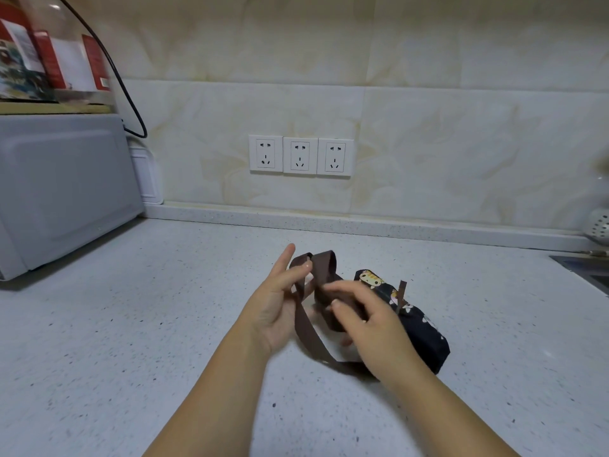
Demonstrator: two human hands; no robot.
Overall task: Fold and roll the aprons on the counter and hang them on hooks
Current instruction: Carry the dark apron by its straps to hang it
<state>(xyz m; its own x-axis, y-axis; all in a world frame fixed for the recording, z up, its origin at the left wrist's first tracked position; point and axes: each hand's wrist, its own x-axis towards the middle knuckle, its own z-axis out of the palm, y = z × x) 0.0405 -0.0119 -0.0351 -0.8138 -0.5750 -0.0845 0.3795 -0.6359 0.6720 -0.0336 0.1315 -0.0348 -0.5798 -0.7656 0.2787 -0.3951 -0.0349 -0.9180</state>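
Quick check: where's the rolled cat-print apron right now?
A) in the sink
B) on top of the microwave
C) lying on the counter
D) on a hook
C: the rolled apron lies on the counter, with the left hand and right hand on its brown strap.

Light is even and soft, from overhead, with a mild warm cast on the wall tiles (428, 143). No hard glare on the worktop (131, 341). There are faint, diffuse shadows just under the left hand (280, 311) and the right hand (372, 331), darker below the strap (324, 268) between them. Right hand fingertips are slightly smeared (edges not crisp). The sockets (300, 155) beyond the hands are sharp. Far up-left of the left hand, the red boxes (49, 57) are heavily blurred, with a small specular spot above them. Fisheye bend: the worktop's back edge bows, and the microwave (66, 186) left of the hands leans outward. Corners are soft.
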